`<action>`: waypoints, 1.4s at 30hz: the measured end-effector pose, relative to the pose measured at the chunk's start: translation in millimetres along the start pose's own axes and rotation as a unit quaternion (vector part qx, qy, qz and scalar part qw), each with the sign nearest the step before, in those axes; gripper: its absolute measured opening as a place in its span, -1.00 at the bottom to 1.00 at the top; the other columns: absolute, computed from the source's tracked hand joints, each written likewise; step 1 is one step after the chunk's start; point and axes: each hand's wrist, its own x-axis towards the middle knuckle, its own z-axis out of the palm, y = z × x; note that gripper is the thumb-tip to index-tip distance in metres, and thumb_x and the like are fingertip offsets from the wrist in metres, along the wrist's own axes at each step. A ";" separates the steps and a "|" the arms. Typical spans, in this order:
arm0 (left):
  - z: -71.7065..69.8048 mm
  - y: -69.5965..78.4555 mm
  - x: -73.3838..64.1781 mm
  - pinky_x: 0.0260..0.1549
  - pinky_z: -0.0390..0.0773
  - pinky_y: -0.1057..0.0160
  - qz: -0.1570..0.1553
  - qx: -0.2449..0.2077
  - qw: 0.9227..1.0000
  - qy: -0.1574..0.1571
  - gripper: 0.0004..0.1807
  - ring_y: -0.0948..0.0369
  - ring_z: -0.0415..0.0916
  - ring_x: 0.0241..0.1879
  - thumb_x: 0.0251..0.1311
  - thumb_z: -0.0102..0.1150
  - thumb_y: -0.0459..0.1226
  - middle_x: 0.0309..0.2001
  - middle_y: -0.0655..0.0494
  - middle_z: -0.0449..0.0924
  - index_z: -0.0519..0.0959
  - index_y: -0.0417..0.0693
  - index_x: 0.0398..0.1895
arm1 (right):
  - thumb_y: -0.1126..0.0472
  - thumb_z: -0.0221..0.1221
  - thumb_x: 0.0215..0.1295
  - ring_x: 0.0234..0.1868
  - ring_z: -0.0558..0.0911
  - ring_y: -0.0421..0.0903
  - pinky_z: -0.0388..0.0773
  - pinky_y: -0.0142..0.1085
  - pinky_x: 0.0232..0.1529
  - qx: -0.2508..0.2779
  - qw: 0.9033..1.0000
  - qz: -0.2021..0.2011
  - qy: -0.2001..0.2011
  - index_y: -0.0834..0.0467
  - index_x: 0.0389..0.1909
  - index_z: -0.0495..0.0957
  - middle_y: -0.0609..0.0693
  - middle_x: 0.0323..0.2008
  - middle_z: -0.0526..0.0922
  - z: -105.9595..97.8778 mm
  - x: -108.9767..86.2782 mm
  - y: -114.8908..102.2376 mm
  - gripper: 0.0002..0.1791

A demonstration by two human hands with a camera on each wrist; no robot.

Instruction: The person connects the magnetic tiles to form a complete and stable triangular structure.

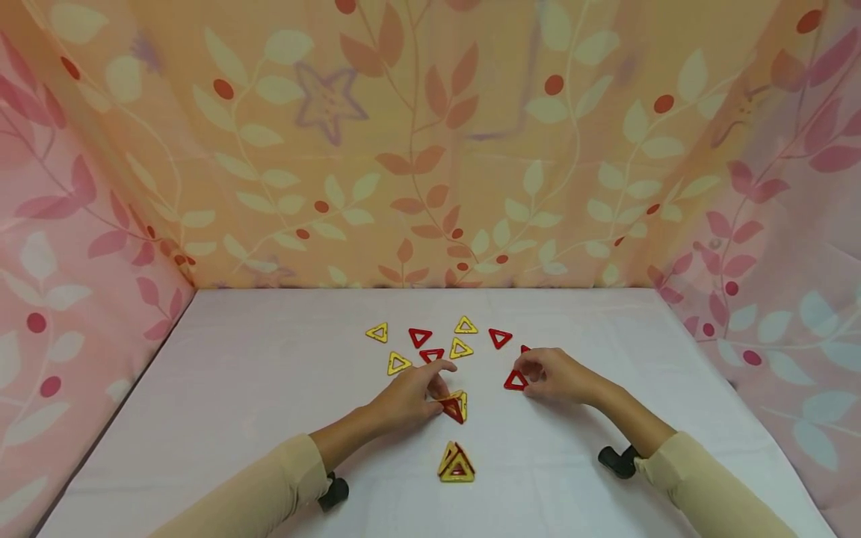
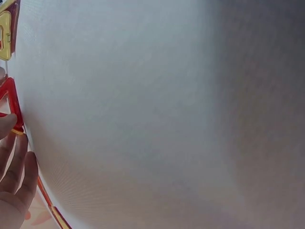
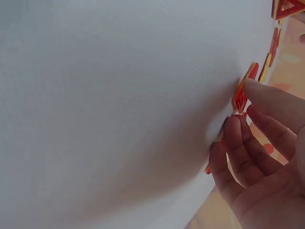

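Note:
My left hand pinches a red triangular tile, which tilts against a yellow triangular tile in the middle of the table. In the left wrist view, the thumb lies on the red frame, with fingers behind it. To the right, my right hand grips a red triangular tile at the tabletop, thumb on its side in the right wrist view. Another red tile shows only its tip beyond that hand. Nearer the front stands a small pyramid of yellow and red triangles.
Farther back lie several loose triangular tiles, among them a yellow tile, a red tile and a yellow tile close to the left hand. A white cloth covers the table, and patterned curtains enclose its back and sides.

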 end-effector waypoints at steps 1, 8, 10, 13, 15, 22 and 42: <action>0.0 0.0 0.0 -0.15 0.58 0.36 0.000 0.000 1.000 0.000 -0.40 0.28 0.53 -0.23 0.14 0.38 -0.44 -0.32 0.33 0.59 0.44 -0.01 0.27 | 0.35 0.40 0.11 -0.26 0.53 -0.10 0.55 -0.29 -0.21 -0.002 1.000 0.000 0.000 0.18 -0.10 0.62 -0.08 -0.33 0.60 1.2 -0.2 0.8 -0.69; -0.6 -0.8 0.0 -0.10 0.57 0.33 0.001 0.009 1.000 0.001 -0.40 0.29 0.53 -0.21 0.14 0.37 -0.43 -0.31 0.35 0.59 0.44 -0.01 0.27 | 0.43 0.37 0.09 -0.29 0.53 -0.14 0.55 -0.36 -0.23 -0.027 0.999 -0.015 0.012 0.18 -0.11 0.63 -0.10 -0.34 0.60 6.8 3.7 1.1 -0.68; -0.5 -1.4 0.0 -0.09 0.57 0.33 0.002 0.010 1.000 0.002 -0.40 0.29 0.53 -0.21 0.14 0.38 -0.43 -0.31 0.35 0.59 0.44 -0.02 0.27 | 0.44 0.37 0.09 -0.29 0.54 -0.14 0.56 -0.35 -0.23 -0.027 0.999 -0.020 0.009 0.19 -0.10 0.63 -0.10 -0.34 0.60 7.3 4.3 -0.4 -0.67; -0.7 -2.0 -0.1 -0.08 0.57 0.33 0.003 0.010 1.000 0.003 -0.40 0.29 0.54 -0.21 0.14 0.38 -0.43 -0.31 0.34 0.60 0.44 -0.02 0.27 | 0.44 0.36 0.11 -0.27 0.54 -0.13 0.58 -0.35 -0.20 -0.020 1.000 -0.012 0.001 0.18 -0.08 0.63 -0.11 -0.30 0.62 8.1 5.3 -3.3 -0.66; -0.6 -2.4 -0.1 -0.08 0.58 0.33 0.004 0.010 1.000 0.004 -0.40 0.28 0.54 -0.21 0.14 0.38 -0.43 -0.31 0.33 0.60 0.44 -0.02 0.27 | 0.44 0.36 0.11 -0.26 0.55 -0.13 0.59 -0.33 -0.19 -0.016 1.000 -0.012 -0.003 0.19 -0.07 0.63 -0.11 -0.28 0.63 9.0 6.1 -4.9 -0.66; 0.2 -2.2 -0.3 -0.08 0.57 0.34 -0.004 0.014 1.000 0.003 -0.39 0.28 0.54 -0.20 0.14 0.38 -0.42 -0.31 0.34 0.60 0.44 0.00 0.27 | 0.43 0.35 0.14 -0.26 0.56 -0.19 0.59 -0.36 -0.17 -0.016 0.999 -0.017 -0.023 0.17 -0.07 0.64 -0.14 -0.26 0.65 15.9 10.8 -10.9 -0.68; 0.3 -0.5 -0.2 -0.07 0.57 0.32 0.000 0.016 1.000 0.004 -0.41 0.30 0.54 -0.23 0.14 0.39 -0.41 -0.32 0.35 0.60 0.45 -0.01 0.26 | 0.40 0.33 0.18 -0.28 0.54 -0.19 0.56 -0.34 -0.17 0.000 0.998 -0.022 -0.054 0.13 -0.06 0.65 -0.16 -0.31 0.62 30.9 15.8 -35.1 -0.70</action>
